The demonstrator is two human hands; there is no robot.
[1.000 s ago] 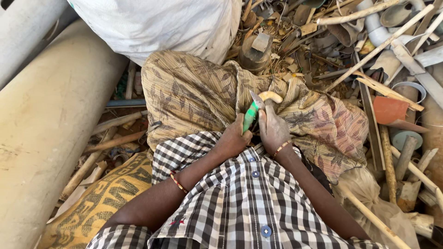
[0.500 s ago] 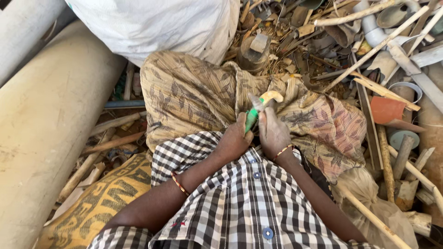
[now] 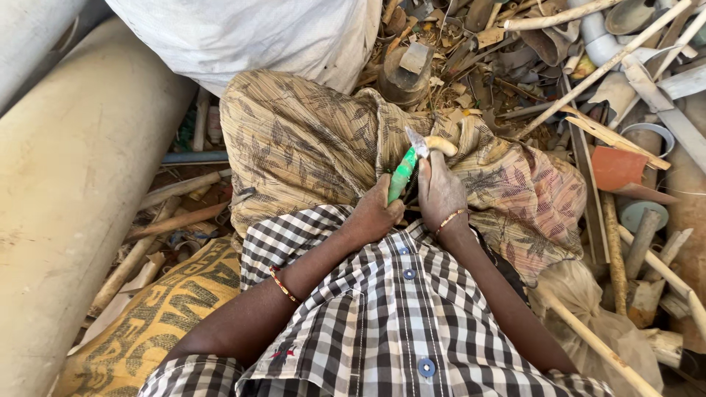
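My left hand [image 3: 376,215] grips the green handle of a small knife [image 3: 403,170] whose metal blade points up and away over my lap. Beside it, my right hand [image 3: 440,192] holds a short curved tan piece [image 3: 440,144], like a bit of pipe or wood, with the blade tip touching it. Both hands rest over the patterned brown cloth [image 3: 309,147] covering my knees. A beaded bracelet sits on each wrist. My checked black-and-white shirt [image 3: 382,316] fills the lower middle of the view.
A large beige pipe [image 3: 66,191] runs along the left. A white sack [image 3: 257,37] lies at the top. Scrap pipes, sticks and broken plastic pieces [image 3: 610,88] are piled at the right. A yellow woven sack [image 3: 162,316] lies at the lower left.
The hands have stayed over the lap; the knife blade has shifted slightly against the tan piece, with small working motions. Nothing was picked up or let go.
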